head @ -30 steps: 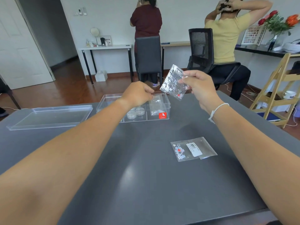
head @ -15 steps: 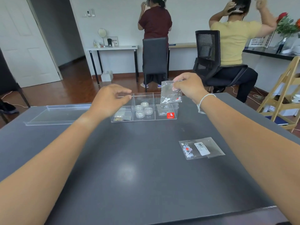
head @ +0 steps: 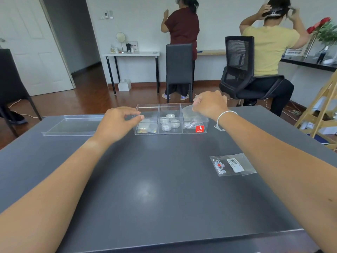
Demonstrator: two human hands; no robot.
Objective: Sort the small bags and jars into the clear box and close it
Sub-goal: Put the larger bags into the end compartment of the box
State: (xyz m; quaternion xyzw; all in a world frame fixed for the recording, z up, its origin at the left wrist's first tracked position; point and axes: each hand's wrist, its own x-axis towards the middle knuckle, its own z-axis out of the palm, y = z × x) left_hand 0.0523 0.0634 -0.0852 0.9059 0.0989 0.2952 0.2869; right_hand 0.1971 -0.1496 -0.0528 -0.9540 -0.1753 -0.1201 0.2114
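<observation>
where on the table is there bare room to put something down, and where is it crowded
Free: the wide dark table between both forearms, in front of the clear box; also in front of the lid. Crowded: the box with both hands at it, left hand, right hand, and the bag by the right forearm.

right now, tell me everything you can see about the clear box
The clear box is a long, see-through plastic organizer with three compartments, standing open at the table's far side. Left holds small bags, middle four round jars, right a bag going in from the right hand. A red sticker marks its front. The left hand hovers at its left end.
</observation>
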